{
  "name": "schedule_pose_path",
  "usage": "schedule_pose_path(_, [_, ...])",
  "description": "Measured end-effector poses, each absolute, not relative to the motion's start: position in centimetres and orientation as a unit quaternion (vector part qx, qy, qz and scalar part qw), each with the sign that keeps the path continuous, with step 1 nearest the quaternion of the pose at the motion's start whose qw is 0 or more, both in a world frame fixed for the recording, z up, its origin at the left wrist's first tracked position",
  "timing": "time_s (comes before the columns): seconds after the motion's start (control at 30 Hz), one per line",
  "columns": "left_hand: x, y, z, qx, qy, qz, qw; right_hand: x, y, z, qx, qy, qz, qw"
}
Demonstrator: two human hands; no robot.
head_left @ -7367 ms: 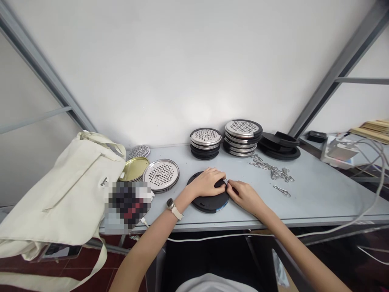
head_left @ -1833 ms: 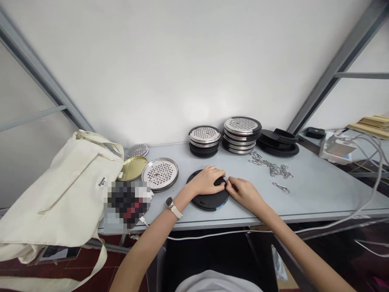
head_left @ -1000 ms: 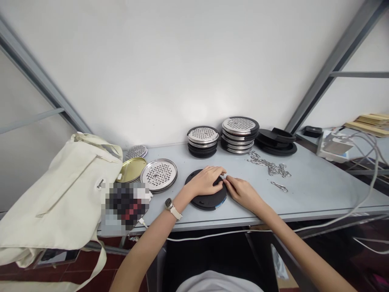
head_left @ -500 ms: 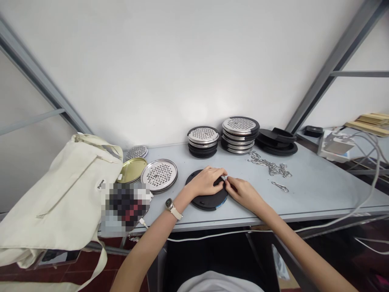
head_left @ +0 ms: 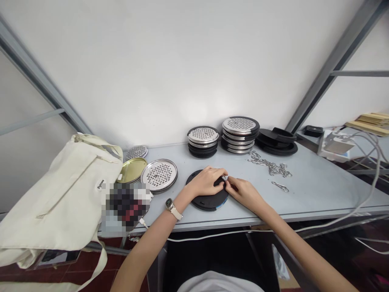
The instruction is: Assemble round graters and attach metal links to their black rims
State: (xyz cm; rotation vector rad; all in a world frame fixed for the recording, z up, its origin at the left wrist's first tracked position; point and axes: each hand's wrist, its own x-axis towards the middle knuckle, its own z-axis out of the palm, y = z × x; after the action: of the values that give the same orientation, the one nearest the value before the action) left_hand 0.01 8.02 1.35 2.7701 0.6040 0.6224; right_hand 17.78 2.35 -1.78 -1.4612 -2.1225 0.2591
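A round black disc (head_left: 208, 202) lies on the grey table near its front edge, with a blue strip showing on its lower right rim. Over its top rests my left hand (head_left: 207, 181), fingers bent around the far right rim and thumb pressing on the face. My right hand (head_left: 241, 192) is closed in a pinch at that same rim, close to the left fingertips. Between the two hands glints a small metal clip (head_left: 225, 177), mostly hidden by the fingers. To the right lie a loose metal snap hook (head_left: 280, 186) and a heap of such hooks (head_left: 273, 167).
Perforated metal discs (head_left: 159, 175) and a gold lid (head_left: 133, 170) lie left. Behind stand two stacks of perforated discs (head_left: 203, 142) (head_left: 240, 134) and black round covers (head_left: 276, 142). A cream bag (head_left: 60, 194) covers the left end; a white cable (head_left: 349, 219) runs along the front.
Hardly anything differs. The black disc and my right fingers have shifted very slightly to the right; both hands keep their hold.
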Motion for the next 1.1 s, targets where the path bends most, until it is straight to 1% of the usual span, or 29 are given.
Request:
schedule_pose_path(0.23, [0.05, 7.9, 1.45, 0.948, 0.206, 0.211, 0.12, 17.72, 2.27, -1.7, -0.543, -0.789, 0.088, 0.275])
schedule_pose_path(0.43, [0.15, 7.95, 1.32, 0.948, 0.206, 0.21, 0.119, 17.84, 2.28, -1.89, -0.544, -0.794, 0.048, 0.269])
schedule_pose_path(0.73, [0.11, 7.85, 1.47, 0.946, 0.207, 0.23, 0.098, 17.92, 2.42, -1.92, -0.531, -0.807, 0.075, 0.247])
schedule_pose_path(0.93, [0.17, 7.86, 1.4, 0.948, 0.203, 0.214, 0.122, 17.91, 2.27, -1.72, -0.535, -0.802, 0.088, 0.248])
schedule_pose_path(1.1, [0.18, 7.98, 1.16, 0.941, 0.183, 0.231, 0.166, 17.82, 2.26, -1.65, -0.544, -0.798, 0.079, 0.248])
